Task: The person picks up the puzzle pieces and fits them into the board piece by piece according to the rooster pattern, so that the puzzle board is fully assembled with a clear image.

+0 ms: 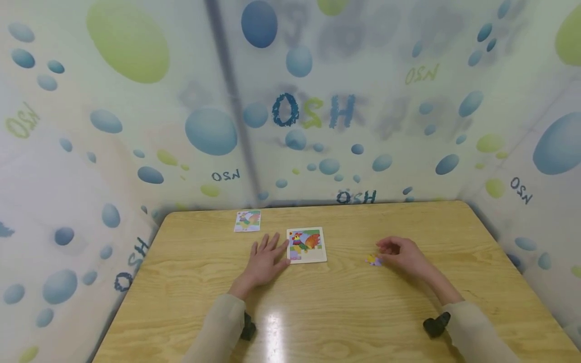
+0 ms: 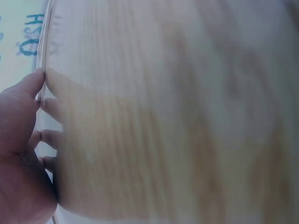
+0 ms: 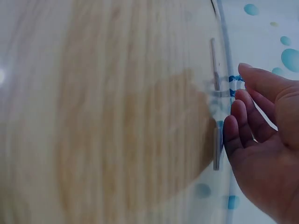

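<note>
A jigsaw puzzle tray (image 1: 306, 245) with a pale border and a colourful rooster picture lies on the table; parts of its lower area look blank. Spread flat to its left, my left hand (image 1: 263, 264) rests on the table, thumb and fingertips at the tray's left edge. To the right lie small yellow and purple puzzle pieces (image 1: 373, 260). Just above and beside them is my right hand (image 1: 404, 256), its fingers loosely bent. In the right wrist view, thumb and fingers of the right hand (image 3: 264, 135) stand apart with nothing visible between them.
A rooster picture card (image 1: 247, 221) lies near the back left edge of the wooden table (image 1: 336, 312). Behind the table and at both sides hang pale curtains (image 1: 386, 65) with blue and green spots.
</note>
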Tool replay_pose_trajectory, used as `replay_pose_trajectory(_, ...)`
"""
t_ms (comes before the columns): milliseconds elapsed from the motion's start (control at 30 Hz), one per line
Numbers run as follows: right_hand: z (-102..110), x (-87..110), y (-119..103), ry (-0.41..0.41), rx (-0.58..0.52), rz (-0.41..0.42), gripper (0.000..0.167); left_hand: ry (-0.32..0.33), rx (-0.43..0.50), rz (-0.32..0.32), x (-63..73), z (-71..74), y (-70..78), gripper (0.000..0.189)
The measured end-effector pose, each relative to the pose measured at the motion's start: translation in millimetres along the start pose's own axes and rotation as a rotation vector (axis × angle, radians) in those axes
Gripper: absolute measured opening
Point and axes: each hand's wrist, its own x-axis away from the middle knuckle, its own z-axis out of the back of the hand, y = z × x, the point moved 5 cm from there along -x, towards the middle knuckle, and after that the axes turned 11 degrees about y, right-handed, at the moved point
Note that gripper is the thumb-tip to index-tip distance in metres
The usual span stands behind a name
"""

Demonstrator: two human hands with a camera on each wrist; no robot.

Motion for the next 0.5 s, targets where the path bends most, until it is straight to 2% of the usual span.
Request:
replay_pose_trajectory(333, -2.3, -2.0, 7.7, -0.062, 0.069, 0.055, 0.035, -0.013, 0.003, 0.014, 0.1, 2.1, 0.6, 0.059)
replay_pose_trajectory(500, -3.0, -2.4, 4.5, -0.084, 0.093, 0.106, 0.029, -0.019, -0.001, 0.013, 0.3, 2.4, 1.6, 0.059)
